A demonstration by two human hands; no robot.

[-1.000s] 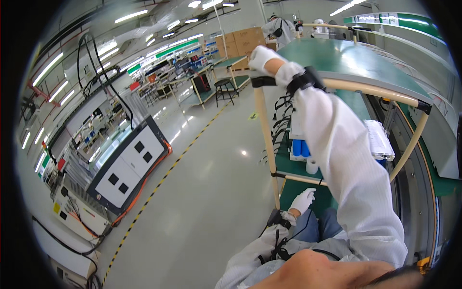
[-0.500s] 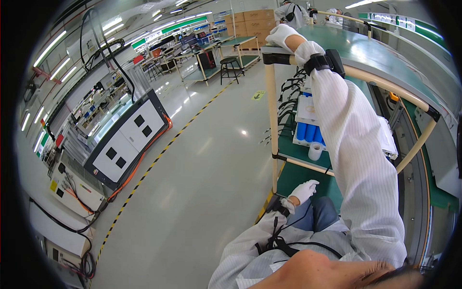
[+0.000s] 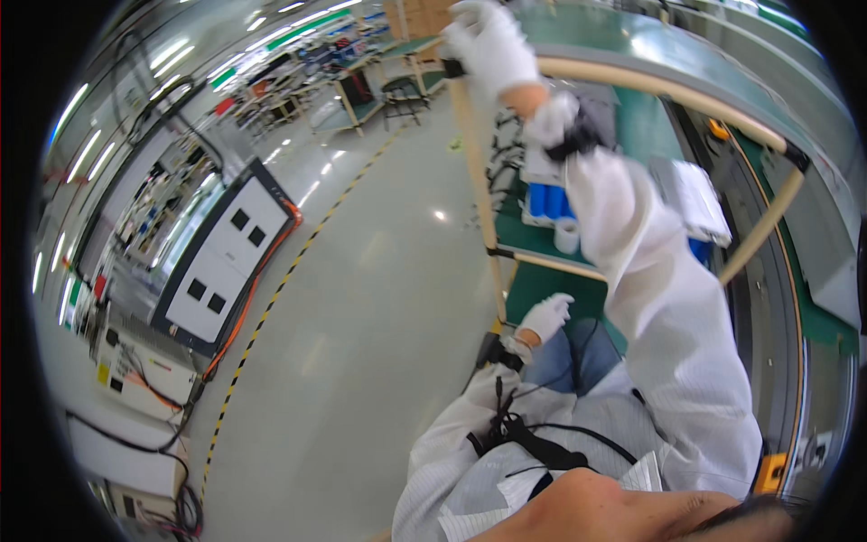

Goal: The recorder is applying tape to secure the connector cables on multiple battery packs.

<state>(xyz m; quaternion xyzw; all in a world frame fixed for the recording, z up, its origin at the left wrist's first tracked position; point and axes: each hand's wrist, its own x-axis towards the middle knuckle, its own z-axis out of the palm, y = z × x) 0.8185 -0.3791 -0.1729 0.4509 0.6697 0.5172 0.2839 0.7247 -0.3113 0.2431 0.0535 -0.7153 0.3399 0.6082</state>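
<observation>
Cart (image 3: 664, 86) | right hand (image 3: 495, 47) by edge (blurred, perhaps touching) | aisle (image 3: 352, 307) left

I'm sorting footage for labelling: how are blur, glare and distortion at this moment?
Head view: the raised right hand is smeared, the left hand somewhat clearer; head view: bright glare on the grey floor and green tabletop; head view: fisheye bows the beige rail and leaves the corners black.

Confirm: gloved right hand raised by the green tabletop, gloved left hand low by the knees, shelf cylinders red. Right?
No, the shelf cylinders are blue, not red, as the head view shows. The gloved right hand is raised by the green tabletop, and the gloved left hand low by the knees.
</observation>
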